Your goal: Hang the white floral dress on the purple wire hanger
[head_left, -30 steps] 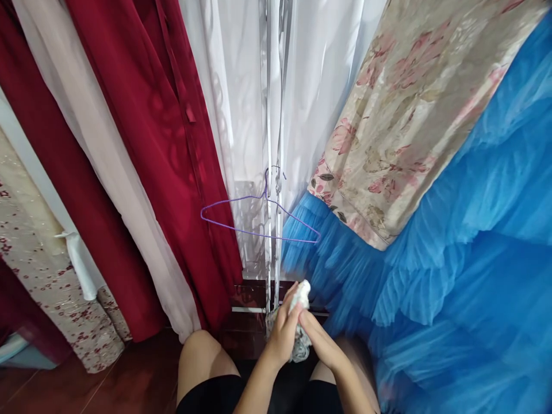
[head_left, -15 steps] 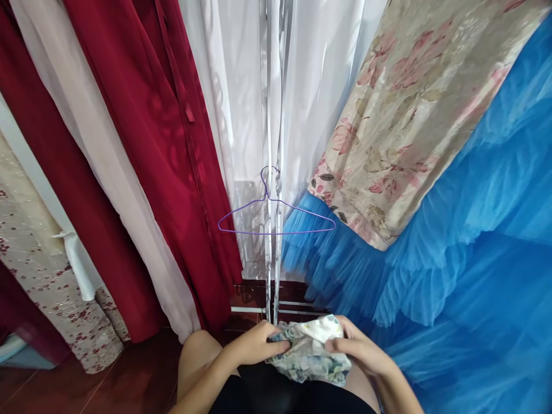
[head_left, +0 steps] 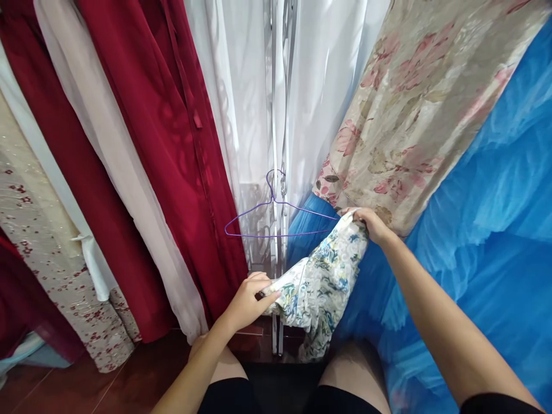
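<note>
white, blue and yellow print covers the crumpled garment point(head_left: 331, 273), which hangs in the air between the person's two hands, in front of the metal pole point(head_left: 279, 132) and above the knees. the left hand point(head_left: 248, 300) is lower, its grip clamped on one end of the garment, thumb on the near side. the right hand point(head_left: 371, 224) is higher and farther out, its grip clamped on the other end, fingers bent over the pale edge. that edge slopes up from left to right, and the loose cloth droops below it in folds.

behind the garment, a purple hanger point(head_left: 272, 199) hangs at the pole; its right tip is hidden by the cloth, and whether the two touch i cannot tell. white cloth point(head_left: 250, 98) hangs behind the pole. to the left is a long red dress point(head_left: 159, 144), with a pale pink cloth point(head_left: 112, 144) beside it. to the right, a beige flowered skirt point(head_left: 397, 126) hangs over blue tulle point(head_left: 487, 276). dark red tiles point(head_left: 116, 385) show at the lower left.
</note>
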A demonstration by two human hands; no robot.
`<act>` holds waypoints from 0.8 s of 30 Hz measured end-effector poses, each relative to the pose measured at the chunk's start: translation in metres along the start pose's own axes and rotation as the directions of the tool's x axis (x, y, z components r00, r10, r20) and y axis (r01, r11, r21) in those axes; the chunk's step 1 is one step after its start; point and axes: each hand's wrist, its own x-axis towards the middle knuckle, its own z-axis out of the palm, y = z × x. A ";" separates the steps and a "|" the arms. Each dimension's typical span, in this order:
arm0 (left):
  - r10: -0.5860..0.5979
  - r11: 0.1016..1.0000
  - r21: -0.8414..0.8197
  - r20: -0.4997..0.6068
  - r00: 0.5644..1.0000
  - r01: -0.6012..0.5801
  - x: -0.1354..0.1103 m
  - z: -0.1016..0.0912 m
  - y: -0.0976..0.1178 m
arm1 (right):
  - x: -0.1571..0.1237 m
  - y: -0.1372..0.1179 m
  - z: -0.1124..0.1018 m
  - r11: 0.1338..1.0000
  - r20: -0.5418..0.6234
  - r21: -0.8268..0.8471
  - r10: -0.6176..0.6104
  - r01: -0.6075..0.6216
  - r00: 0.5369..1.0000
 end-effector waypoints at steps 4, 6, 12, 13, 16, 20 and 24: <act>-0.007 0.997 -0.082 -0.007 1.000 0.006 0.004 -0.001 0.012 | 0.034 -0.006 0.025 0.975 0.145 0.103 0.183 -0.199 0.972; -0.020 0.996 -0.086 -0.013 1.000 0.019 0.001 -0.005 0.006 | 0.039 -0.006 0.038 0.952 0.182 0.124 0.254 -0.278 0.950; -0.041 0.992 0.112 -0.095 0.995 0.052 -0.017 -0.034 -0.031 | 0.025 0.007 0.058 0.926 0.201 0.136 0.321 -0.351 0.925; -0.056 0.981 0.179 -0.128 0.990 0.079 -0.018 -0.042 -0.039 | 0.021 0.009 0.058 0.924 0.188 0.150 0.322 -0.351 0.928; -0.121 0.909 0.371 -0.197 0.973 0.188 -0.014 -0.068 -0.061 | 0.010 0.009 0.057 0.917 0.151 0.209 0.312 -0.338 0.938; -0.222 0.821 0.478 -0.235 0.946 0.311 0.007 -0.097 -0.082 | 0.000 0.008 0.065 0.896 0.208 0.243 0.326 -0.372 0.922; -0.298 0.774 0.441 -0.380 0.876 0.455 0.030 -0.111 -0.090 | -0.005 0.008 0.076 0.883 0.259 0.242 0.341 -0.403 0.904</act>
